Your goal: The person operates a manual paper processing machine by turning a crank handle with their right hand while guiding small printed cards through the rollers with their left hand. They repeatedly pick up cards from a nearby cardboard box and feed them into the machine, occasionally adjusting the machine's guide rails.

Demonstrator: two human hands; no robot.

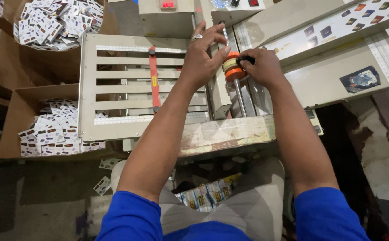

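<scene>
Head view, looking straight down past your forearms: both of your hands meet on the orange roller, a short spool with a pale band round its middle, threaded on the steel shaft of the grey machine. The shaft's long axis runs away from you, from the worn front edge of the counter up toward the control box with its red display; the roller sits roughly midway along it. Your left hand comes in from the left and arches over the top, thumb and fingertips pinched against the roller's near-left face, grip clenched on it. Your right hand comes from the right, curled tight against the roller's right side around a small dark part; whether it grasps the roller itself or only that dark knob, you cannot tell from here. Neither hand is nearer: both touch, flanking the shaft on opposite sides. Just left lies the slatted feed tray with its red guide strip. Cardboard boxes of small printed sachets stand well apart, far left.
</scene>
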